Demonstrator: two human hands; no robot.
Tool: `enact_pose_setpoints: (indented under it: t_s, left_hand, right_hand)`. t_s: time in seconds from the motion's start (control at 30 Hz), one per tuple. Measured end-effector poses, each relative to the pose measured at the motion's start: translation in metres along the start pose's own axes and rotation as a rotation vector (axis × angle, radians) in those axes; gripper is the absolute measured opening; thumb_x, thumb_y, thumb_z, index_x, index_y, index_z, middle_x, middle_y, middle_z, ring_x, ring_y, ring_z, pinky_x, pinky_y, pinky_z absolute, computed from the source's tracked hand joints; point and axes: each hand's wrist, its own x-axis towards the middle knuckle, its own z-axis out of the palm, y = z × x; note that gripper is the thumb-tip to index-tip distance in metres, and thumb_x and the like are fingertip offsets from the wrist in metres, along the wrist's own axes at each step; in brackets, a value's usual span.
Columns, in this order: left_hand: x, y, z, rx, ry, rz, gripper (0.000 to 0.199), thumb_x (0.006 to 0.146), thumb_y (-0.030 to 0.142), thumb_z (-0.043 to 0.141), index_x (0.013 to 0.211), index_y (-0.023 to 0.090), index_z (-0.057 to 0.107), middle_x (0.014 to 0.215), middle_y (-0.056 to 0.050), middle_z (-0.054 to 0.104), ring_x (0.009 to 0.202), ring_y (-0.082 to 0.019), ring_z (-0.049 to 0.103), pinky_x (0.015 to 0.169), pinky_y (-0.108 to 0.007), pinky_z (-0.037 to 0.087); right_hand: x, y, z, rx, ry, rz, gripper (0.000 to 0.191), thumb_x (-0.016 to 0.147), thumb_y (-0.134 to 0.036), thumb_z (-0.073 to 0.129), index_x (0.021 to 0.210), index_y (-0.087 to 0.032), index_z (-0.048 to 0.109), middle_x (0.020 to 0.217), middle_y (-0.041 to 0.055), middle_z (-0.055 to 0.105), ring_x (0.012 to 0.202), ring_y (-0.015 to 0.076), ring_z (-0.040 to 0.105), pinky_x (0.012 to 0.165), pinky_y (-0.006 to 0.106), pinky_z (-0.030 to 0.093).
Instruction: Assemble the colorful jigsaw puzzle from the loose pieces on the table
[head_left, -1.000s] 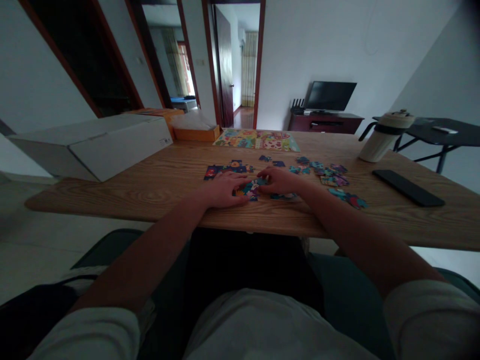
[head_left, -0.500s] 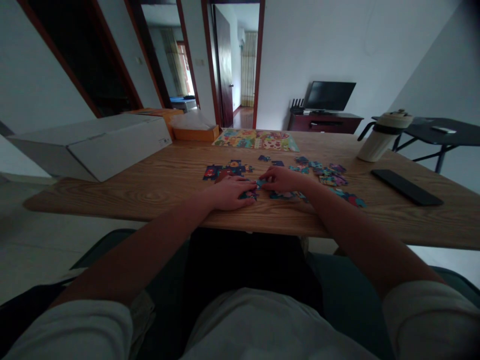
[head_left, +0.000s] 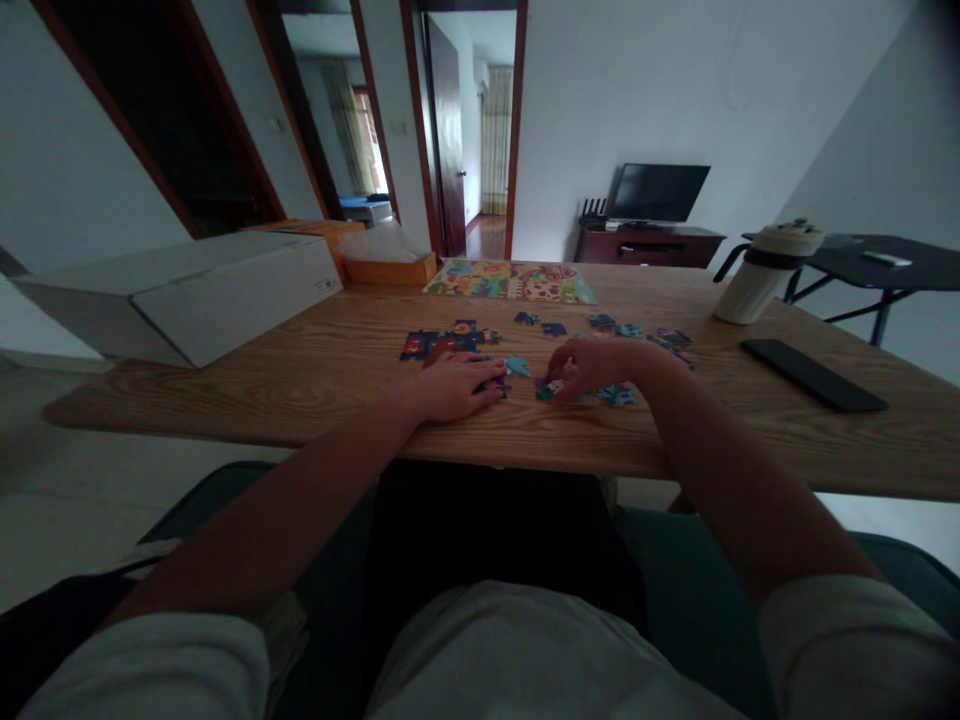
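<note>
My left hand (head_left: pixel 457 386) lies with its fingers spread over the near edge of a joined group of dark puzzle pieces (head_left: pixel 420 345). Just right of its fingertips sits a light teal piece (head_left: pixel 517 366). My right hand (head_left: pixel 589 368) curves down on a purple and teal piece (head_left: pixel 545 388), thumb and fingertips drawn in around it. Other loose pieces (head_left: pixel 616 395) lie beside and beyond the right hand, some hidden under it. Two dark pieces (head_left: pixel 554 328) rest farther back.
A colourful picture sheet (head_left: pixel 510 282) lies at the table's far side. To the left are a long white box (head_left: pixel 240 290) and an orange box (head_left: pixel 390 270). A bottle (head_left: pixel 769 272) and a flat black object (head_left: pixel 812 374) are at the right.
My right hand has moved right, away from the teal piece beside my left fingers, onto the pieces at the right. My left hand has barely shifted.
</note>
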Motion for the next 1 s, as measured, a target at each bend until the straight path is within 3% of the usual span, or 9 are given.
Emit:
enact_pose_setpoints:
  t_s: [0.17, 0.33, 0.53, 0.67, 1.0]
  left_hand:
    - [-0.002, -0.004, 0.000, 0.000, 0.038, 0.039, 0.054, 0.108, 0.053, 0.037, 0.151, 0.025, 0.056, 0.152, -0.008, 0.059, 0.142, -0.029, 0.050, 0.119, -0.044, 0.029]
    - [-0.003, -0.006, 0.002, -0.014, 0.095, 0.070, 0.050, 0.106, 0.052, 0.042, 0.145, 0.025, 0.060, 0.144, -0.009, 0.066, 0.134, -0.030, 0.056, 0.114, -0.045, 0.036]
    - [-0.003, -0.007, 0.003, -0.032, 0.141, 0.081, 0.047, 0.105, 0.049, 0.048, 0.142, 0.026, 0.063, 0.139, -0.010, 0.068, 0.131, -0.030, 0.058, 0.114, -0.047, 0.036]
    - [-0.004, -0.006, 0.001, -0.063, 0.142, 0.164, 0.041, 0.105, 0.044, 0.049, 0.138, 0.027, 0.067, 0.140, -0.007, 0.069, 0.131, -0.027, 0.058, 0.115, -0.044, 0.035]
    - [-0.006, -0.007, 0.003, -0.043, 0.127, 0.166, 0.042, 0.106, 0.046, 0.051, 0.140, 0.030, 0.068, 0.144, -0.008, 0.065, 0.132, -0.029, 0.058, 0.114, -0.045, 0.037]
  right_hand:
    - [0.007, -0.012, 0.008, -0.003, 0.028, -0.067, 0.054, 0.075, -0.047, 0.083, 0.122, -0.024, 0.075, 0.119, 0.0095, 0.075, 0.100, 0.0282, 0.072, 0.087, 0.034, 0.054]
    - [0.017, -0.022, 0.018, 0.009, 0.134, -0.191, 0.052, 0.078, -0.046, 0.079, 0.123, -0.021, 0.073, 0.115, 0.0098, 0.076, 0.096, 0.0249, 0.071, 0.084, 0.031, 0.053]
    - [0.021, -0.030, 0.022, 0.016, 0.145, -0.265, 0.047, 0.081, -0.049, 0.075, 0.118, -0.020, 0.077, 0.100, 0.0079, 0.078, 0.084, 0.0221, 0.070, 0.073, 0.029, 0.050]
    - [0.020, -0.028, 0.020, 0.029, 0.122, -0.316, 0.046, 0.085, -0.049, 0.073, 0.121, -0.021, 0.078, 0.096, 0.0068, 0.078, 0.080, 0.0209, 0.069, 0.071, 0.028, 0.049]
    - [0.017, -0.029, 0.018, -0.051, 0.134, -0.299, 0.042, 0.091, -0.049, 0.065, 0.123, -0.026, 0.080, 0.088, 0.0059, 0.079, 0.073, 0.0199, 0.068, 0.068, 0.029, 0.045]
